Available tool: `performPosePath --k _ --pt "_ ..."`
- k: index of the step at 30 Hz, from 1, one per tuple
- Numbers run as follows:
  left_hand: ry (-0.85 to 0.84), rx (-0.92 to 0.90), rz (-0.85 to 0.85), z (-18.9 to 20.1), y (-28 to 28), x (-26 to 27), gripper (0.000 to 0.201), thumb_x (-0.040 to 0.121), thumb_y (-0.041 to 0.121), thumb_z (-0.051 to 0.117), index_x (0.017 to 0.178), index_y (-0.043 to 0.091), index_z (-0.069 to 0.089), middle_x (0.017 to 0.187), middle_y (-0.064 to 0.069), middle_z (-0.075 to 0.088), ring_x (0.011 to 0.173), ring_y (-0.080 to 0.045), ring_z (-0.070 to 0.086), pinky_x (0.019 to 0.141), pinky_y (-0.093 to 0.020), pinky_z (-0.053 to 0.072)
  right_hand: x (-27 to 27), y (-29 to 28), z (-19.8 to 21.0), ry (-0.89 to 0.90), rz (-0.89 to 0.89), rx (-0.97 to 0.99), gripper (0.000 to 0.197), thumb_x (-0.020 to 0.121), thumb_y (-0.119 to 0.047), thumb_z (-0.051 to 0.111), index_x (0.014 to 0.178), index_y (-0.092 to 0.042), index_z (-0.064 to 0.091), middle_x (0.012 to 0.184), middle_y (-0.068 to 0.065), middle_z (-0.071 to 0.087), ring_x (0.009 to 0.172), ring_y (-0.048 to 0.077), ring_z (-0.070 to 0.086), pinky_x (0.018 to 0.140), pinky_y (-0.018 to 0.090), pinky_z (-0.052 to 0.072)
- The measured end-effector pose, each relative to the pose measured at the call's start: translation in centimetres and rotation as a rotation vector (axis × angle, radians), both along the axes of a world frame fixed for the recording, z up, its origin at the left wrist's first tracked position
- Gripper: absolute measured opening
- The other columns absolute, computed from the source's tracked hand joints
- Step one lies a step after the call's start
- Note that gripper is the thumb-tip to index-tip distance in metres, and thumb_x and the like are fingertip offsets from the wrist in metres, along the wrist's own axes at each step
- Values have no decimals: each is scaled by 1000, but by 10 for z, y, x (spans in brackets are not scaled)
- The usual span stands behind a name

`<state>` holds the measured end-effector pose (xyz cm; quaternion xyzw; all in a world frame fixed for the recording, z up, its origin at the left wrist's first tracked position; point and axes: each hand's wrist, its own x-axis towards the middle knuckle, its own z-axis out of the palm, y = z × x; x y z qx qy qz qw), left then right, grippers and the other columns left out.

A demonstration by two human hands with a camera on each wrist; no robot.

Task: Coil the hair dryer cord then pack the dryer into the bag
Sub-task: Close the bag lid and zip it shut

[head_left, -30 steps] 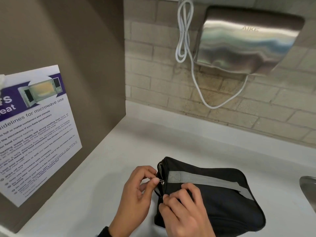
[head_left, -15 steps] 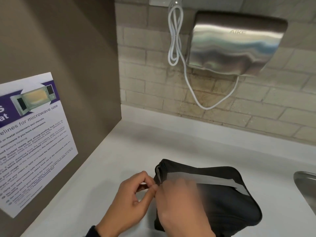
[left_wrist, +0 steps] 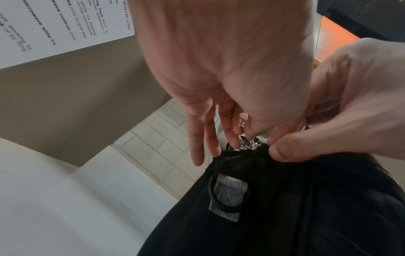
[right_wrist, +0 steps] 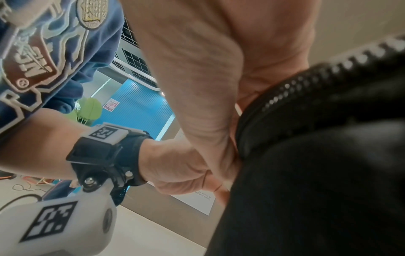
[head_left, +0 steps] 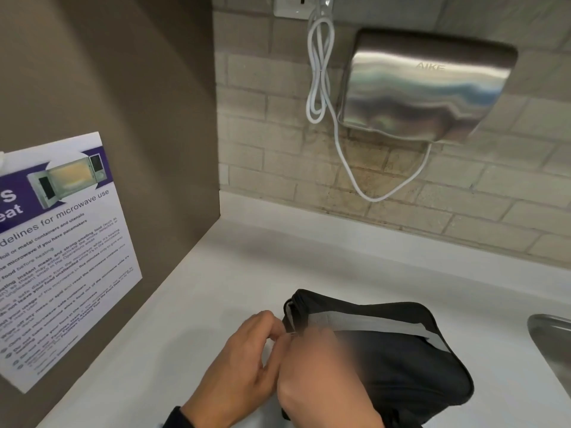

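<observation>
A black bag with a grey strap lies on the white counter, bulging and mostly zipped. My left hand pinches the metal zipper pull at the bag's left end. My right hand, blurred in the head view, is pressed against it. In the left wrist view its thumb and fingers pinch the bag's fabric beside the pull. The right wrist view shows closed zipper teeth under my palm. No hair dryer or cord shows.
A steel hand dryer hangs on the brick wall, its white cable looped from an outlet. A brown side panel with a microwave poster bounds the left. A sink rim is at the right.
My right hand slid from the top of the bag to the zipper end beside my left fingers. My left hand kept its pinch on the pull. The bag stayed put.
</observation>
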<state>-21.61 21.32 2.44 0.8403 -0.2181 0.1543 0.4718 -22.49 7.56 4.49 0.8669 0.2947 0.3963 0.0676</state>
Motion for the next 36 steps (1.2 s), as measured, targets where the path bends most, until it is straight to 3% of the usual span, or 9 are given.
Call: performPosePath --k 5,10,14,17,20,22,25,32,36 --pt "22 -22 48 -2 -6 1 12 95 34 46 87 26 51 89 16 56 85 -8 60 75 -33 53 -4 -1 4 42 -32 -29 63 90 4 19 61 -1 74 49 12 62 50 27 63 58 34 56" --pt "72 -39 130 -5 -12 3 12 97 24 53 86 28 49 94 16 57 90 -10 60 78 -32 55 -8 -1 6 63 -44 -18 66 91 3 16 57 0 73 47 11 60 48 25 63 51 29 54" --pt "63 -55 160 -1 -15 7 13 96 15 57 88 23 51 93 16 58 91 -8 60 72 -17 53 -12 -1 7 87 -44 -45 43 74 5 37 42 -8 63 44 9 57 45 25 59 49 28 51" --pt "85 -80 172 -1 -15 12 18 96 12 58 89 26 50 89 15 61 92 -4 60 68 -5 49 -13 -1 7 88 -31 -24 45 73 6 35 38 -9 58 44 9 57 45 25 58 50 28 50" --pt "93 -136 164 -2 -18 15 20 95 7 58 90 25 52 92 16 63 85 -7 65 65 -11 51 -11 1 7 71 -17 28 55 80 6 24 39 -8 57 44 10 56 45 23 56 51 27 49" --pt "124 -208 154 -1 -21 14 19 95 2 57 90 20 52 96 21 61 82 -2 68 63 -7 51 -11 2 7 62 -17 42 57 82 5 23 41 -7 60 45 11 57 45 23 56 52 27 49" --pt "135 -274 150 -2 -24 13 19 94 -1 56 89 17 51 92 14 64 76 -1 71 60 -4 50 -11 4 6 60 -34 57 58 84 3 23 44 -7 63 48 11 59 47 23 57 52 27 49" --pt "117 -316 163 -4 -28 14 18 93 -3 55 91 14 52 98 15 63 80 1 71 63 -6 53 -12 6 0 -27 -71 149 58 86 4 22 44 -5 62 46 11 55 45 22 53 60 37 31" --pt "123 -293 183 -9 -22 15 23 92 2 61 85 23 56 96 16 67 85 -5 70 62 -11 54 -13 5 3 7 -81 190 54 85 2 26 47 -4 64 44 8 52 43 22 50 53 32 38"
